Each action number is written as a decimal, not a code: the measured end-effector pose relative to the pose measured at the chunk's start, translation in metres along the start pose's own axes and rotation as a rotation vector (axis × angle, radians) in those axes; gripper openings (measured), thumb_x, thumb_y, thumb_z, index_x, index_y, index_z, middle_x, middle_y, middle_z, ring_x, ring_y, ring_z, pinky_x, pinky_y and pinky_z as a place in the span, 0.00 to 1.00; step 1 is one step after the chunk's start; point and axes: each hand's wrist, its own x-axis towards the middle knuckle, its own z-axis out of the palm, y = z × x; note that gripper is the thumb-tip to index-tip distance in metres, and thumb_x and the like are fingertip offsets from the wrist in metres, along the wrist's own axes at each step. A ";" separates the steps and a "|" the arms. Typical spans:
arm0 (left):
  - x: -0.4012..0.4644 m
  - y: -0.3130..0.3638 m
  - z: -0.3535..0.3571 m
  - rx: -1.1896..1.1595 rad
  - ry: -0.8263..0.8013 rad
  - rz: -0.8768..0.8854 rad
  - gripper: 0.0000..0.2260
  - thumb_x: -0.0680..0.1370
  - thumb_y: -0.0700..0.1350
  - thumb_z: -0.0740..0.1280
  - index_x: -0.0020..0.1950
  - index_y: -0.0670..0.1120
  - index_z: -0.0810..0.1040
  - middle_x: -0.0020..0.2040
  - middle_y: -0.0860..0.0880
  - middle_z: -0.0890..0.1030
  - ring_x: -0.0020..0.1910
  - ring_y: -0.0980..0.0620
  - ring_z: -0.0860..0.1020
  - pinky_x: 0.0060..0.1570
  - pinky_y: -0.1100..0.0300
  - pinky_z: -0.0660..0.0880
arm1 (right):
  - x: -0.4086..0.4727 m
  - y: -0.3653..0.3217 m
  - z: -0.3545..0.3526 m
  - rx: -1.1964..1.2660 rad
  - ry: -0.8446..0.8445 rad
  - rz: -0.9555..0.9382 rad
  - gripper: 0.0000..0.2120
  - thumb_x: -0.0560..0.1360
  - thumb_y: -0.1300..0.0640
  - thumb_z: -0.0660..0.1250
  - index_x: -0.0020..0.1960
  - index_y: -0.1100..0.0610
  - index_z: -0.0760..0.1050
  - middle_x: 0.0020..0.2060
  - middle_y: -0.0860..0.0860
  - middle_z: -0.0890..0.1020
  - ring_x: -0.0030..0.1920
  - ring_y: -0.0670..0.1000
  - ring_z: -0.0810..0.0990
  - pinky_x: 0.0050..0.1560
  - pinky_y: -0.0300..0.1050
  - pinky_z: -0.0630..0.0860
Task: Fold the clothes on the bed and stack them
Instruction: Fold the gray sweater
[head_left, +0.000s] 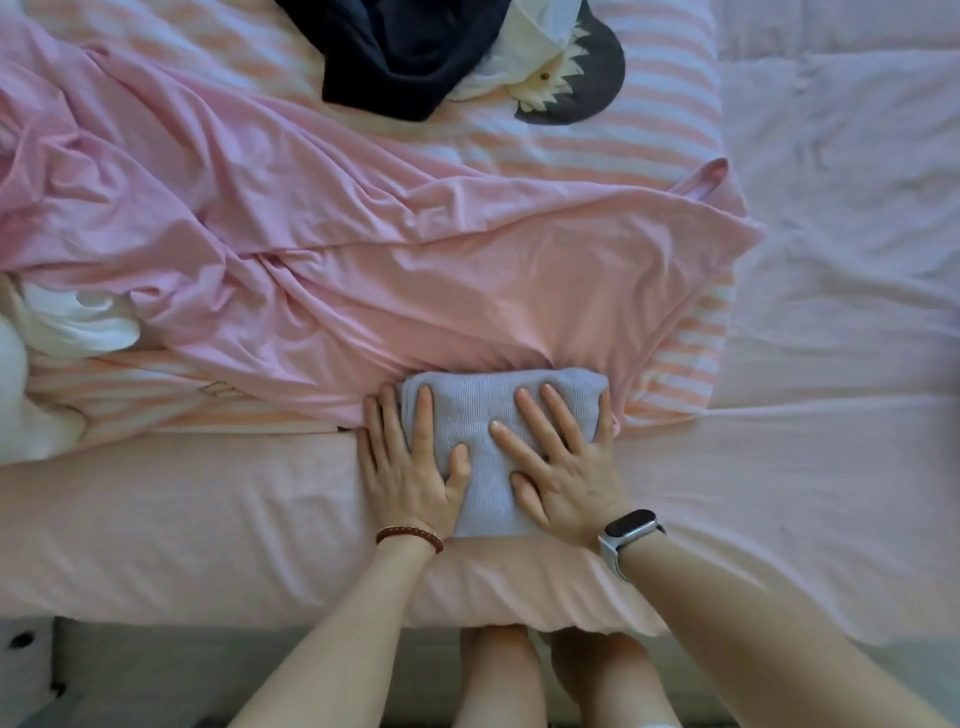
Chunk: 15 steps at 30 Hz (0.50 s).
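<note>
Left hand (410, 467) and right hand (563, 467), fingers straight, pressed flat on folded lilac knit garment (485, 415) at bed (208, 509) edge, beside rumpled pink sheet (363, 249).

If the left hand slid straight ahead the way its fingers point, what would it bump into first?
The left hand lies flat on the folded grey knit, fingers pointing up the bed. Going straight on, it would probably meet the rumpled pink cloth first.
</note>
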 end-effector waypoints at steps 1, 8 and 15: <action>-0.001 0.002 -0.003 -0.021 0.031 0.001 0.30 0.74 0.58 0.54 0.75 0.50 0.55 0.72 0.36 0.64 0.71 0.38 0.62 0.68 0.44 0.61 | 0.000 -0.001 -0.005 0.038 0.015 0.007 0.25 0.75 0.48 0.56 0.71 0.47 0.62 0.72 0.54 0.64 0.72 0.58 0.61 0.62 0.75 0.56; -0.028 0.024 -0.049 -0.623 -0.037 -0.481 0.50 0.58 0.70 0.63 0.75 0.46 0.56 0.72 0.46 0.63 0.71 0.49 0.61 0.70 0.56 0.59 | -0.026 0.004 -0.054 0.600 0.187 0.566 0.25 0.74 0.52 0.60 0.69 0.58 0.64 0.66 0.60 0.69 0.67 0.55 0.65 0.69 0.50 0.61; -0.010 0.022 -0.075 -1.011 -0.270 -0.662 0.38 0.67 0.51 0.76 0.70 0.48 0.59 0.60 0.51 0.72 0.55 0.53 0.76 0.57 0.55 0.74 | -0.029 -0.012 -0.075 1.179 -0.021 0.799 0.31 0.73 0.48 0.68 0.72 0.45 0.58 0.69 0.39 0.65 0.69 0.36 0.63 0.71 0.43 0.61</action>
